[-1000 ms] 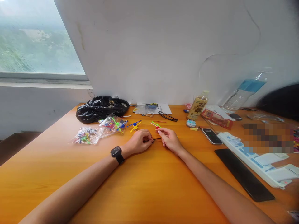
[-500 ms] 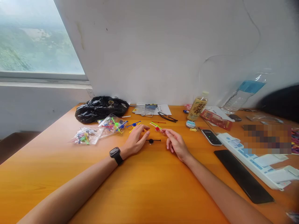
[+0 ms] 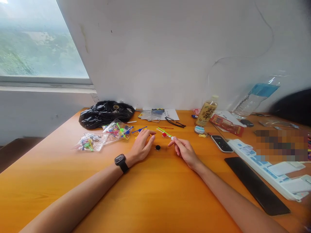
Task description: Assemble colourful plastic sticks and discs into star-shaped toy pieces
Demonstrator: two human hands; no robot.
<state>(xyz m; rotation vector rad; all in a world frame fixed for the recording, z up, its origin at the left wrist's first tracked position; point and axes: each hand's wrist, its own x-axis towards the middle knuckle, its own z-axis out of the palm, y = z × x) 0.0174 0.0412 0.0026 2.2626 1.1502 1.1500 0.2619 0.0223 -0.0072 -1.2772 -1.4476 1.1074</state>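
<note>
Left hand [image 3: 141, 145] loosely spread, empty, right hand [image 3: 186, 152] seemingly pinching a white piece [image 3: 172, 138] near the black disc [image 3: 157, 148], our handling likely wants steadiness next.

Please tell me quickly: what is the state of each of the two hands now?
Left hand: open, nothing visibly held.
Right hand: closed in a pinch, apparently holding a small white piece.

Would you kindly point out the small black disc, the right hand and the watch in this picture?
Small black disc [image 3: 157, 147]: head view, middle of its visible face.
Right hand [image 3: 186, 152]: head view, back of the hand.
Watch [image 3: 119, 158]: head view, its screen.
</note>
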